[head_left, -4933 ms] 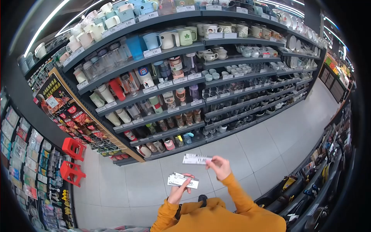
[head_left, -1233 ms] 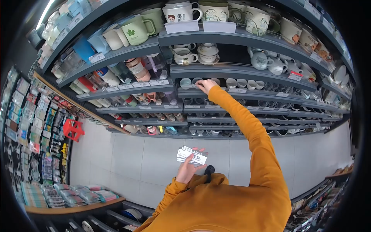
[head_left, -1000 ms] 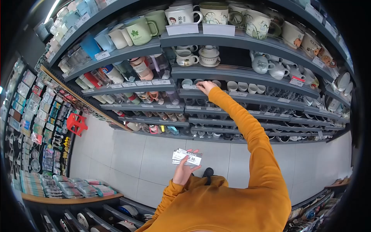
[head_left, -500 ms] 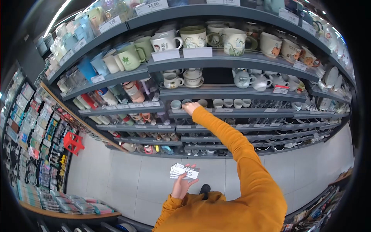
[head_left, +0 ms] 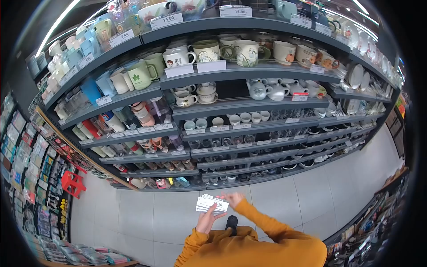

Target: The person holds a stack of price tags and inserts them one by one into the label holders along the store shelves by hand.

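A fanned stack of white price tags (head_left: 209,204) is held in my left hand (head_left: 205,222), low in front of my body. The front tag carries a large printed price, partly covered by my thumb. My right hand (head_left: 233,199) is at the upper right edge of the stack, its fingers curled in. Whether it touches the tags or pinches one is too small to tell. Ahead, a shelf row bears small cups (head_left: 245,117) with a price label (head_left: 219,128) on its front edge.
Tall curved shelving holds mugs (head_left: 247,52), teapots (head_left: 279,92) and glassware above the grey tiled floor (head_left: 178,213). A red plastic stool (head_left: 73,184) stands at the left by racks of packaged goods (head_left: 26,155). More stocked shelves lie at the lower right.
My right hand has drawn back from the small-cup shelf down to the tags in my left hand. The left hand still holds the stack. The view has shifted slightly.
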The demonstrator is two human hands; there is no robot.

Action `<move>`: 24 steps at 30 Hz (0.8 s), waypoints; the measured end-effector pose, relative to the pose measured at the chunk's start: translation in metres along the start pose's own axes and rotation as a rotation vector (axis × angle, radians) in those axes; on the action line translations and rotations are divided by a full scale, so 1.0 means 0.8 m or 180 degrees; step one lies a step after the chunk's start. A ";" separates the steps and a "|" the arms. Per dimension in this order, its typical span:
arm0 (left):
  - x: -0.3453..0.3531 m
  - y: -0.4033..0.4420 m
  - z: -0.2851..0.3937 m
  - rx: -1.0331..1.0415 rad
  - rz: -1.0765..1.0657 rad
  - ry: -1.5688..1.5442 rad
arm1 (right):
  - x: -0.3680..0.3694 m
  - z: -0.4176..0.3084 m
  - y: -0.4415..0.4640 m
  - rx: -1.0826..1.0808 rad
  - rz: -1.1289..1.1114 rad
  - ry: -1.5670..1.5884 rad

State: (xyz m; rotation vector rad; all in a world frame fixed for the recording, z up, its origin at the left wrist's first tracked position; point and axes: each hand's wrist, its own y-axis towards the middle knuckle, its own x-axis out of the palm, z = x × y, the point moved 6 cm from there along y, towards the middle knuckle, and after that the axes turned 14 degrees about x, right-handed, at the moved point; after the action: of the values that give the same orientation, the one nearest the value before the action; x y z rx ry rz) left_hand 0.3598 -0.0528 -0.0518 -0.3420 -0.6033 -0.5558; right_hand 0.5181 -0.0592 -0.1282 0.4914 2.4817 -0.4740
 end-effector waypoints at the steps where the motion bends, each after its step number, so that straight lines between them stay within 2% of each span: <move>1: -0.001 -0.008 -0.001 -0.0058 -0.0045 0.0006 | 0.021 0.028 -0.030 -0.0109 0.0070 0.0273; 3: -0.006 -0.023 -0.005 -0.0150 -0.0217 0.0120 | 0.038 0.047 -0.082 0.0100 -0.0228 0.0841; 6: -0.018 -0.056 -0.018 -0.0215 -0.0348 0.0373 | 0.062 0.075 -0.139 0.0748 -0.0148 0.1567; 9: -0.046 -0.093 -0.031 -0.0281 -0.0318 0.0600 | 0.043 0.019 -0.192 0.1172 -0.0671 0.1778; 12: -0.073 -0.138 -0.036 -0.0161 -0.0151 0.0664 | 0.081 0.017 -0.207 0.0443 -0.0379 0.2678; 15: -0.088 -0.188 -0.015 0.0070 0.0180 0.0706 | 0.109 0.000 -0.243 0.0749 -0.1048 0.3117; 16: -0.094 -0.206 -0.008 0.0136 0.0322 0.0718 | 0.108 -0.020 -0.257 0.0283 -0.1063 0.2967; 19: -0.116 -0.250 -0.008 0.0114 0.0546 0.0882 | 0.111 -0.050 -0.298 0.0323 -0.1030 0.1694; 20: -0.118 -0.259 -0.009 0.0130 0.0620 0.0923 | 0.111 -0.049 -0.302 0.0260 -0.0755 0.1806; 24: -0.120 -0.278 -0.018 0.0040 0.0470 0.0909 | 0.106 -0.046 -0.328 0.0184 -0.0466 0.1969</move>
State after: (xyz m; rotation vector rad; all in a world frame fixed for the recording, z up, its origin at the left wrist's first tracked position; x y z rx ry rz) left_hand 0.1705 -0.2002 -0.0902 -0.2862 -0.3031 -0.4483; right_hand 0.3202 -0.2515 -0.0902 0.5428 3.1210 -0.5090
